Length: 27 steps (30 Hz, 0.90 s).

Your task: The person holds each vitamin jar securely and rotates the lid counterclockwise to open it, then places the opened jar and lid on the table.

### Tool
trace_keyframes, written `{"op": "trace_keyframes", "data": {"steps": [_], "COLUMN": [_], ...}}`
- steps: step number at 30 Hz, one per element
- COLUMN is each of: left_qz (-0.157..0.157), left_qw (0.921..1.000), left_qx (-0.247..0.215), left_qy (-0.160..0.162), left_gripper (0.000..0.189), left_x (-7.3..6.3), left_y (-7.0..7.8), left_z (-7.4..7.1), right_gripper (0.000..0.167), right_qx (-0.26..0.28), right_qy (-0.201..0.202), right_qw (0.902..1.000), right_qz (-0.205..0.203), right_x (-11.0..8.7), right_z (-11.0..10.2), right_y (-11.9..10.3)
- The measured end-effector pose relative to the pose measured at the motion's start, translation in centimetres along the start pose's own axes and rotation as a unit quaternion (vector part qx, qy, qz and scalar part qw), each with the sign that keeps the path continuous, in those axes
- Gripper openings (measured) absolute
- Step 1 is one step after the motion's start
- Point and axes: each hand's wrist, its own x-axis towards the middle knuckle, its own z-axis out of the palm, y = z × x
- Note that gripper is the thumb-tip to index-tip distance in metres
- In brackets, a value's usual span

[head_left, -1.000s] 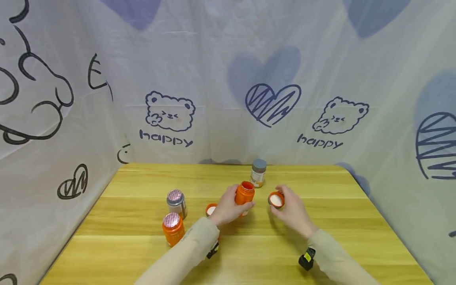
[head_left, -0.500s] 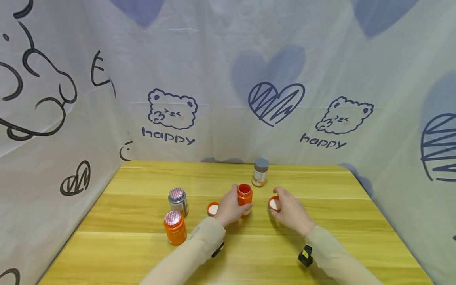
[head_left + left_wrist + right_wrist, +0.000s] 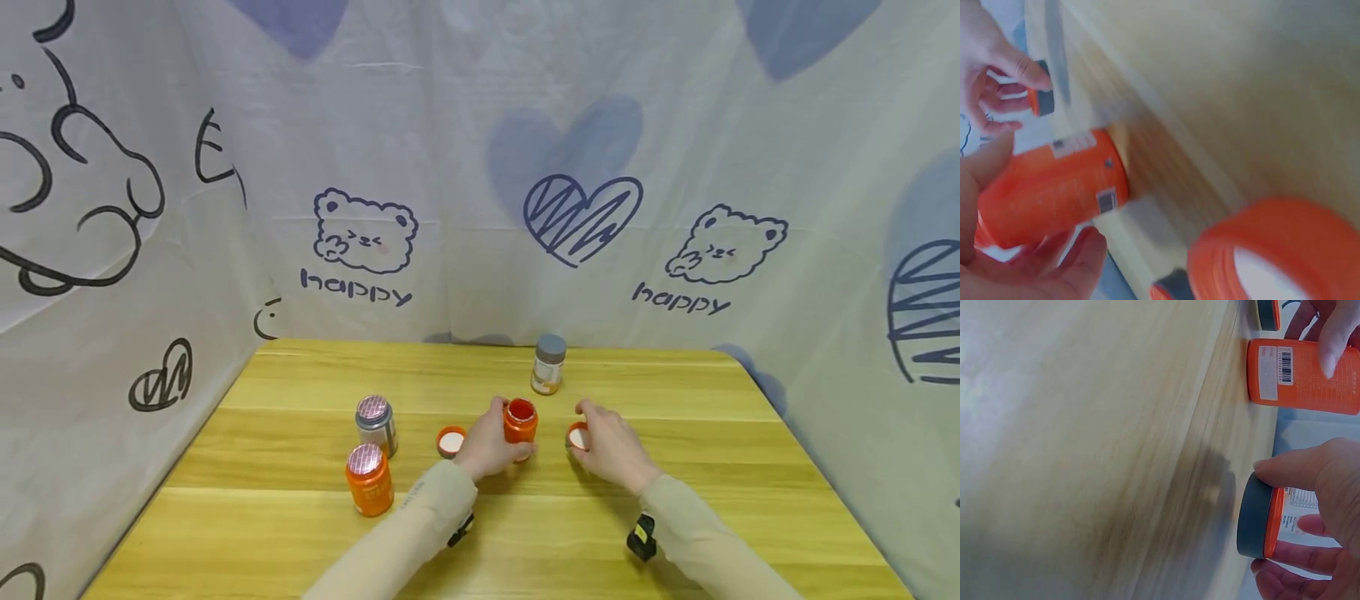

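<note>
My left hand (image 3: 489, 443) grips an orange bottle (image 3: 521, 422), upright and uncapped, its mouth facing up. In the left wrist view, its base sits right at the wooden tabletop. To the right, my right hand (image 3: 617, 448) pinches a cap (image 3: 1257, 515) between thumb and fingers. That cap is dark grey outside, with an orange rim and a white liner (image 3: 577, 437) turned upward. Close over the table, it casts a shadow in the right wrist view. Another cap (image 3: 451, 442) lies liner up, just left of my left hand.
Left of my arm stand an orange bottle (image 3: 369, 481) and a grey bottle (image 3: 376, 426), both with pinkish seals on top. A grey-capped bottle (image 3: 549, 365) stands behind. Large in the left wrist view is an orange rounded thing (image 3: 1291, 231) with white inside.
My left hand has lowered the orange bottle toward the table. My right hand has come down slightly with its cap. The head view has shifted a little.
</note>
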Motion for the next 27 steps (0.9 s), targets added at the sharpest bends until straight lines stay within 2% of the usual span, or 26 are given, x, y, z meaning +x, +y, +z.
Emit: {"op": "trace_keyframes", "data": {"steps": [4,7,12,16,20,24,27], "left_qz": [-0.014,-0.011,-0.006,-0.005,-0.007,-0.002,0.004], "left_qw": [0.9987,0.997,0.9947,0.994,0.9939,0.9949,0.9962], "left_qx": [-0.034,-0.055,-0.075,-0.077,-0.067,-0.037,-0.009], "left_qy": [-0.035,-0.052,-0.07,-0.077,-0.088,-0.094,-0.086], "left_gripper": [0.08,0.083,0.078,0.076,0.076,0.074,0.071], "left_x": [0.2,0.5,0.8,1.0,1.1,0.9,0.8], "left_y": [-0.2,-0.4,-0.7,-0.9,-0.8,-0.8,-0.7], "left_z": [-1.6,-2.7,-3.6,-3.6,-3.2,-2.6,-2.1], "right_gripper": [0.057,0.057,0.055,0.054,0.058,0.062,0.06], "right_qx": [-0.004,-0.004,0.011,0.025,0.015,0.003,0.005], "right_qy": [-0.005,-0.013,-0.027,-0.027,-0.035,-0.067,-0.082], "right_qw": [1.0,0.9999,0.9994,0.999,0.9989,0.997,0.9955], "right_qz": [-0.001,0.005,0.019,0.026,0.029,0.039,0.047], "right_x": [-0.1,-0.1,-0.2,-0.3,-0.5,-0.6,-0.6], "right_z": [0.2,0.4,0.2,-0.3,-0.5,-0.3,-0.2], "right_y": [0.3,0.4,0.7,1.0,1.3,1.5,1.6]}}
